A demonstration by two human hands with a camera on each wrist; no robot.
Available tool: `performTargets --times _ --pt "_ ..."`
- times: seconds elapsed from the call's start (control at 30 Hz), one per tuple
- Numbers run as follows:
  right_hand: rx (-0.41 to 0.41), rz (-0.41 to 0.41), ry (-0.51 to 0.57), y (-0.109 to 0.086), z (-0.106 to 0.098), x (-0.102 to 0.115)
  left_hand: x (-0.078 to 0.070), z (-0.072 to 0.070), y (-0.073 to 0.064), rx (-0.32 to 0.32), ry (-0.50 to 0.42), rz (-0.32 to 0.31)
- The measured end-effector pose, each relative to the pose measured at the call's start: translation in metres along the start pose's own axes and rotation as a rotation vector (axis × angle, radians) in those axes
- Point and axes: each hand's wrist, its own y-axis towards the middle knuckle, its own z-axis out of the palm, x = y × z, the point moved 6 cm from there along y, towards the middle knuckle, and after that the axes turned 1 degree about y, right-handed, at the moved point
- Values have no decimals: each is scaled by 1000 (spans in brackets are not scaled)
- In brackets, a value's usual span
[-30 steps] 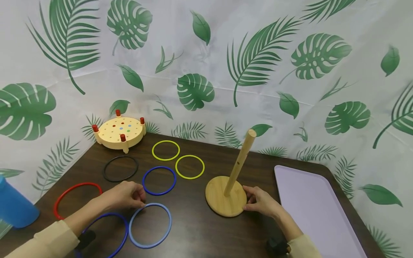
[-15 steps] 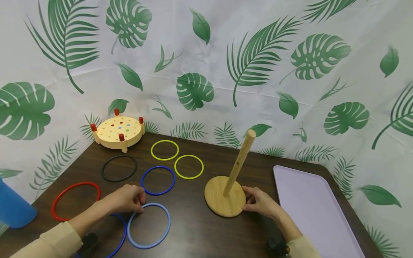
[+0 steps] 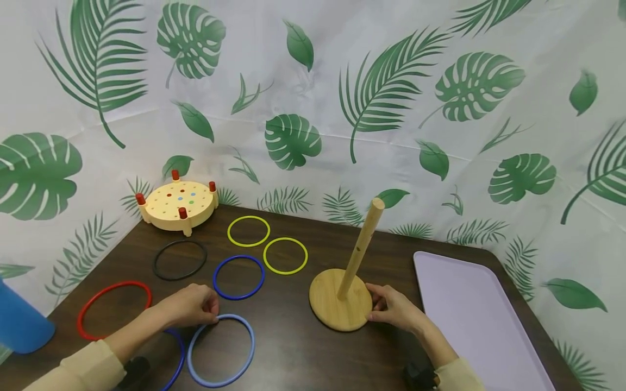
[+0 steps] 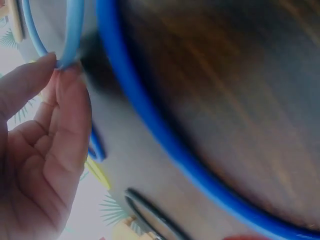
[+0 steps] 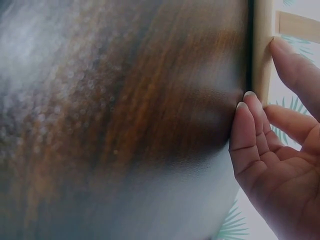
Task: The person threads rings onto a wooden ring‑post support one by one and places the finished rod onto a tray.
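Pinching the light-blue ring with the left hand, gripped the wooden peg stand with the right hand; probably needed firm bracing and a level lift.

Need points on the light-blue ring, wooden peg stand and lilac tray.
light-blue ring (image 3: 215,384): head view, on its near edge
wooden peg stand (image 3: 355,260): head view, partway up the post
lilac tray (image 3: 476,317): head view, on its bare flat surface

Stand between rings and tray
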Motion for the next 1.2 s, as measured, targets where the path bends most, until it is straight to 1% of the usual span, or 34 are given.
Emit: performTargets --times 0.13,0.3,0.37,0.4,0.53,0.67,0.9,1.03,1.2 --pt "5 -12 -5 0 0 0 -6 -3 4 8 -52 7" --pt "4 -16 -9 0 0 0 -17 -14 15 -12 -86 40" --pt "5 -11 -11 0 1 0 -21 -18 19 -17 -97 45" --pt "4 -7 -12 0 1 0 -23 -21 21 -16 -114 36" --pt "6 -6 -18 -1 1 0 -30 -30 31 -3 -235 11" --pt "9 -12 -22 -1 1 1 -42 -42 41 -5 -385 -5" --pt "10 -1 -26 -1 0 0 -68 -65 57 -75 -599 -10" --pt "10 -2 -21 -1 0 1 -84 -73 65 -111 -720 -22" --pt "1 -6 -16 -1 -1 1 -109 -80 78 -144 -835 -7"
